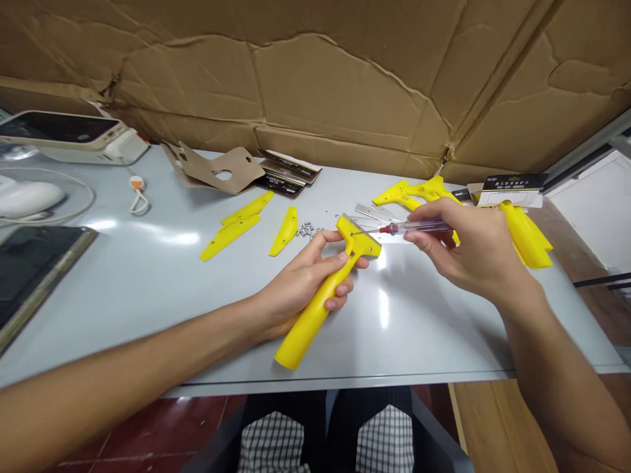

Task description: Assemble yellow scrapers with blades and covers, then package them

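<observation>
My left hand (308, 279) is wrapped round the handle of a yellow scraper (315, 312), its head tilted up and away from me. A metal strip shows along the head's far edge. My right hand (458, 246) grips a screwdriver (419, 226) with a clear purple handle and red collar; its thin shaft points left, the tip at a screw in the scraper head. Just beyond my left fingers lies a pile of small screws (308, 229). Metal blades (382, 215) lie behind the scraper head. Left of the screws are loose yellow plates (284, 231).
More yellow scraper parts (394, 194) and yellow handles (525, 233) lie at the right. Cardboard packaging (221, 169) is at the back, before a cardboard wall (320, 85). A phone (59, 126), a tablet (37, 269) and a white cable (86, 180) occupy the left.
</observation>
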A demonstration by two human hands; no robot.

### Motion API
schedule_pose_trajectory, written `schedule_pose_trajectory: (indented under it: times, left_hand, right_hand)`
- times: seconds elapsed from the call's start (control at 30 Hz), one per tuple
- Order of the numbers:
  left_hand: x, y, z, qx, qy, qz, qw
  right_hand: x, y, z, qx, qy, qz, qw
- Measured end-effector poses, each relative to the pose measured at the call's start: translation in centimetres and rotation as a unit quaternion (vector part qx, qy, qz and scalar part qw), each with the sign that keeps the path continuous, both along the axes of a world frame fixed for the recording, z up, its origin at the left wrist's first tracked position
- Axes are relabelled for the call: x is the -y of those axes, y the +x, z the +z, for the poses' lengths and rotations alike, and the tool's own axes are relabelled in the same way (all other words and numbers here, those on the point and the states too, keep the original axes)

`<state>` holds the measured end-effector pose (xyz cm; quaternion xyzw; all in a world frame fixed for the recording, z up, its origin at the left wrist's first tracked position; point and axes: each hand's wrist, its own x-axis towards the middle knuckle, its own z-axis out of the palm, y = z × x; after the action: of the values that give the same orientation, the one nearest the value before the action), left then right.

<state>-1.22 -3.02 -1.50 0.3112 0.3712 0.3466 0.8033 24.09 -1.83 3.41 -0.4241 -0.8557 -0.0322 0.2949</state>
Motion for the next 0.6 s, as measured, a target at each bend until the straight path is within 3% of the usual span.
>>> schedule_pose_trajectory:
  times: [0.3, 0.47, 0.6]
  left_hand:
    - [0.15, 0.05, 0.16, -0.009, -0.003, -0.001, 1.000]
    - [0.03, 0.08, 0.05, -0.005, -0.002, 0.003, 1.000]
    - [-0.03, 0.10, 0.04, 0.007, -0.011, 0.003, 1.000]
  right_hand:
    - [0.24, -0.32, 0.10, 0.011, 0.013, -0.024, 1.000]
    - [0.56, -0.49, 0.11, -0.018, -0.051, -0.011, 0.998]
    - [0.57, -0.54, 0.09, -0.026, -0.058, 0.021, 0.998]
